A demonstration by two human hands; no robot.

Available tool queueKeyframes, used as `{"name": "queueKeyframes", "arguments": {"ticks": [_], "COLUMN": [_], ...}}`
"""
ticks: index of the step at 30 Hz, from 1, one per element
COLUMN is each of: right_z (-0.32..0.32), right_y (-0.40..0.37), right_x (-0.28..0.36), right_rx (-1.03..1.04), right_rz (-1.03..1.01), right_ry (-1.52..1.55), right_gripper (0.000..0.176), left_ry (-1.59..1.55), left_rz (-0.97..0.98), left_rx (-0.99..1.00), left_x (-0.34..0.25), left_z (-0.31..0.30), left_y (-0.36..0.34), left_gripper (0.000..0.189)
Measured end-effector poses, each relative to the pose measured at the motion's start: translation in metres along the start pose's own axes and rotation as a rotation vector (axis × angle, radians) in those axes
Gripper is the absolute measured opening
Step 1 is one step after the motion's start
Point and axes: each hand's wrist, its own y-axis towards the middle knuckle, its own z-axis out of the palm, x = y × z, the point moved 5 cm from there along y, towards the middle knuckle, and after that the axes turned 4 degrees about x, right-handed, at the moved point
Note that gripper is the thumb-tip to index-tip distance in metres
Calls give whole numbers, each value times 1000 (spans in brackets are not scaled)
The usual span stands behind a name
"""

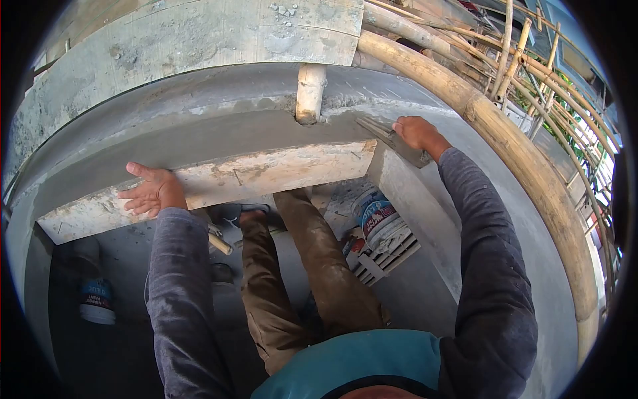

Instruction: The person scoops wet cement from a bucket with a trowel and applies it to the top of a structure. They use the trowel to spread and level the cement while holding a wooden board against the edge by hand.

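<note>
A long pale board (pixel 266 171) with nails in it lies along the near side of a ledge of smooth grey mortar (pixel 199 141). My left hand (pixel 154 190) rests against the board's left part, fingers spread, holding nothing. At the right end of the ledge my right hand (pixel 420 135) is closed on a flat trowel (pixel 392 138), which lies on the grey surface near the board's right corner. An upright bamboo post (pixel 310 93) meets the ledge between my hands.
A plank (pixel 219 40) spans the top left. Thick bamboo (pixel 525 159) curves down the right, with more poles behind. Below are a paint bucket (pixel 377 216) beside a slatted crate (pixel 385 256), and another bucket (pixel 97 300) at the lower left.
</note>
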Motion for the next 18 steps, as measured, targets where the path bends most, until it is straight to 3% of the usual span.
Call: {"name": "queueKeyframes", "arguments": {"ticks": [2, 5, 8, 12, 15, 18], "right_z": [22, 20, -13, -11, 11, 21], "right_y": [42, 49, -16, -39, 12, 54], "right_x": [-15, 38, 86, 42, 6, 27], "right_rx": [-3, 19, 75, 56, 28, 14], "right_rz": [20, -56, -178, -53, 28, 38], "right_ry": [-33, -3, 48, 10, -44, -25], "right_gripper": [43, 43, 42, 41, 41, 41], "left_ry": [2, 7, 1, -9, 14, 9], "left_rz": [1, 0, 5, -5, 6, 1], "left_rx": [-6, 0, 0, 18, 4, 5], "left_x": [4, 1, 4, -1, 5, 3], "left_z": [2, -2, 1, -3, 1, 2], "left_y": [1, -1, 1, -1, 0, 3], "left_gripper": [109, 109, 110, 110, 109, 109]}}
